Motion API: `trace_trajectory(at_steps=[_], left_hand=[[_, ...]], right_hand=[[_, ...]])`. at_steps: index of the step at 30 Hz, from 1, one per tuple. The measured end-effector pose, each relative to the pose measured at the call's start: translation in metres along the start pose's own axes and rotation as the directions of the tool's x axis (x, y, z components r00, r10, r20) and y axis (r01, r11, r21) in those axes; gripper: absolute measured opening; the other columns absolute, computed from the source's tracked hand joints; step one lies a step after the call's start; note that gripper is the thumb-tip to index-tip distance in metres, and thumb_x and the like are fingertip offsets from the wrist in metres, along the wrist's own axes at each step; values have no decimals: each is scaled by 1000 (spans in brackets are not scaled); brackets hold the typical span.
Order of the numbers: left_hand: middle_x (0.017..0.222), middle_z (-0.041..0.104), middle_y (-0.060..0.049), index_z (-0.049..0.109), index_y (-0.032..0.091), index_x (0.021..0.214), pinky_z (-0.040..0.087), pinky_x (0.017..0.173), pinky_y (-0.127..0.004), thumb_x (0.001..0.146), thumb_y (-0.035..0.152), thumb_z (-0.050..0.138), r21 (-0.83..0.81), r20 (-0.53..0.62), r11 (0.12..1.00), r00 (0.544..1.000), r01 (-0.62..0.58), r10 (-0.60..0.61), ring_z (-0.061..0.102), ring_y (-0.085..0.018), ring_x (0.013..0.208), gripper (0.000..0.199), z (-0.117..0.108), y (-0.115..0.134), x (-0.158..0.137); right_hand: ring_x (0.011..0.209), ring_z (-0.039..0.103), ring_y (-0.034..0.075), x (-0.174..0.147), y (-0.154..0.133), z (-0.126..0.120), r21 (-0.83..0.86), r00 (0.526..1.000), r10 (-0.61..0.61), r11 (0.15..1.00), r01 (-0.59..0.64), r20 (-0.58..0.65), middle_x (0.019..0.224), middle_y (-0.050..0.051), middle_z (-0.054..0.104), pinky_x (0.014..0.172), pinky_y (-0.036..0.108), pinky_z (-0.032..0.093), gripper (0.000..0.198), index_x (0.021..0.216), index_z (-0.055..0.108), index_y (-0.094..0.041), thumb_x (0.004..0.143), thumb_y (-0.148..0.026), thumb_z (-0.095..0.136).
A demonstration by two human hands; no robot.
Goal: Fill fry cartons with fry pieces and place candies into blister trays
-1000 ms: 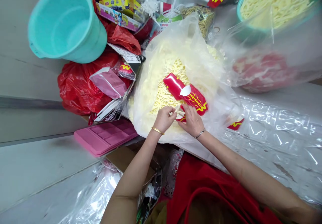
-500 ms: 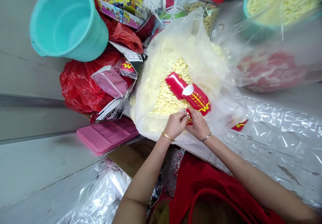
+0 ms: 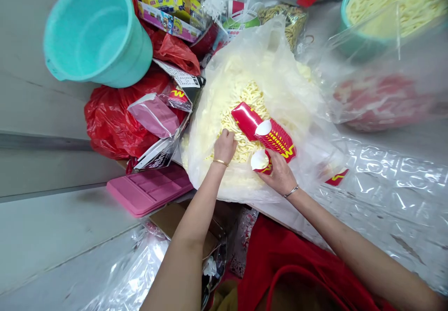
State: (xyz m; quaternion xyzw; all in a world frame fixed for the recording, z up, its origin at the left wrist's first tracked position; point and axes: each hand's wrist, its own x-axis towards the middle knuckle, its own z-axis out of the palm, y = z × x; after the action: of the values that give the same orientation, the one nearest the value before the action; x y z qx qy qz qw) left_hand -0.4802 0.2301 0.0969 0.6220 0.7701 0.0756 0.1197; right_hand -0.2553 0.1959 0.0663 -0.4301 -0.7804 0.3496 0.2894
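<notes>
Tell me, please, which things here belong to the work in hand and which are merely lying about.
In use: right hand holding red carton; left hand at pale strips; stacked cartons; plastic bag.
Apparently lying about: turquoise bucket; pink tray; yellow box.

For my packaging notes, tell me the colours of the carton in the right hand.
Carton: red and yellow outside, white inside; head view.
</notes>
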Motion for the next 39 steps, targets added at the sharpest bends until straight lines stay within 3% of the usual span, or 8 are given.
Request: trace_trajectory(at_steps=[4,7,10,13,17,22,32,39], left_hand=[[71,51,0,56,17,84,41,63,-23,79,23,55,-485,-63,862,977,150,-206,50,-12,65,8,-2,-4,-12],[59,45,5,53,17,79,33,49,-18,72,32,64,-831,150,459,920,316,-361,43,-7,50,21,-15,0,-27],[60,46,6,49,16,74,27,44,-16,63,31,72,-902,375,87,867,422,-328,40,-3,46,30,-32,9,-40],[62,48,6,49,16,73,27,45,-15,59,31,75,-858,506,-39,828,513,-240,41,-1,46,33,-42,19,-49],[57,45,6,52,15,71,28,46,-18,65,32,70,-821,486,243,856,516,-174,39,-4,46,26,-38,31,-55],[63,48,4,57,16,78,32,53,-20,75,24,61,-590,160,794,985,147,-64,40,-7,54,10,-35,39,-61],[81,58,-5,57,17,71,43,75,-28,81,13,49,-249,103,963,986,-104,133,54,-17,81,13,-16,75,-81],[96,62,-4,59,18,102,46,68,-24,84,16,47,-471,131,870,963,-148,235,58,-13,79,21,-25,56,-65]], right_hand=[[111,49,30,2,0,-2,3,1000,5,1000,-5,-19,123,16,51,95,47,43,70,135,33,-15,78,-41,65],[110,49,30,6,-1,-1,-3,1000,-6,1000,6,-26,122,16,51,95,47,43,71,134,33,-14,77,-41,65],[110,49,30,11,-5,2,-23,1000,-11,1000,10,-24,121,16,52,95,46,44,70,134,34,-14,77,-42,66],[110,48,31,15,-12,7,-38,1000,-15,999,15,-14,121,17,51,94,47,44,69,134,34,-13,78,-42,65],[112,47,32,20,-24,11,-41,999,-39,998,39,-6,123,17,49,94,49,43,68,135,32,-14,79,-37,63],[108,48,32,15,-26,9,-55,997,-70,996,72,31,118,16,51,93,48,43,67,136,31,-13,79,-31,61],[105,49,29,2,-18,6,-19,990,-134,991,135,30,114,15,53,91,47,43,54,130,37,-14,79,-20,55],[108,48,30,-4,-7,3,24,999,-45,999,46,-20,119,15,51,92,47,43,60,132,36,-15,80,-32,61]])
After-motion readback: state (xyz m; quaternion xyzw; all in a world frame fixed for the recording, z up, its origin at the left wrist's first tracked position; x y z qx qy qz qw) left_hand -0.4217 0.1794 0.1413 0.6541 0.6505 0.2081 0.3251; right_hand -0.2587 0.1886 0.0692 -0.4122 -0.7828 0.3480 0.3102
